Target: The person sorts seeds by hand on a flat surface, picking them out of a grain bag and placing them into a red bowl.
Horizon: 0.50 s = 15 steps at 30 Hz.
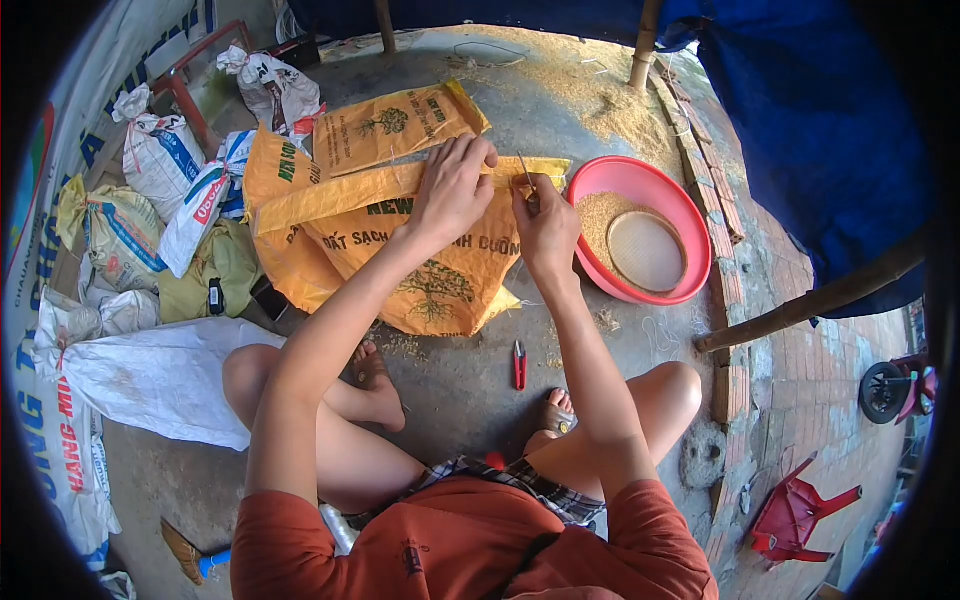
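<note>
A yellow-orange printed sack (330, 240) lies across the floor in front of me, its upper edge folded into a flat band. My left hand (456, 188) is closed over this folded band, with the fingers curled at the fold. At the band's right end, my right hand (548, 228) pinches a thin, dark, pointed tool like a large needle (527, 174), its tip pointing up. Whether thread runs from it I cannot make out. Another yellow-orange sack (400, 128) lies flat just beyond. Red-handled thread snips (519, 366) rest on the floor between my feet.
To the right stands a pink basin (692, 240) holding grain and a round sieve (647, 252). Several filled sacks (125, 235) crowd the left side, near a white sack (165, 375). Bamboo poles (820, 300) and a brick edge (733, 300) bound the right; a red stool (805, 515) lies beyond.
</note>
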### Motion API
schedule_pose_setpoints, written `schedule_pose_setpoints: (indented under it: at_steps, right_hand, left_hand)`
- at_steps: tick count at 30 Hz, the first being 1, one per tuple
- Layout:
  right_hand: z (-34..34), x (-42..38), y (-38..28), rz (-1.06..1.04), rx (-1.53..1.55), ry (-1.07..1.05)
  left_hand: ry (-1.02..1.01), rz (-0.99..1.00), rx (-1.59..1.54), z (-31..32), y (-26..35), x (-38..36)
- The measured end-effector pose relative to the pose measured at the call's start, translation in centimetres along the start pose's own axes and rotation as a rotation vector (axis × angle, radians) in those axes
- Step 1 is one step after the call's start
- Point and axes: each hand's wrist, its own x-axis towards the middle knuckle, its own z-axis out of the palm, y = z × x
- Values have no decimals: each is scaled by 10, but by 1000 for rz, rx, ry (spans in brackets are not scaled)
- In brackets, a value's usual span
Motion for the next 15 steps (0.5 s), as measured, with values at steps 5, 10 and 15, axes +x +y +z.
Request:
schedule_pose_setpoints:
  at_steps: [5,10,15]
  right_hand:
    - [3,2,2,11,7,57]
    - [1,3,-1,93,13,44]
    - [4,5,2,97,95,52]
  left_hand:
    - [17,10,-14,2,-1,2]
    - [25,5,-18,3,-1,3]
    - [26,5,-32,3,-1,3]
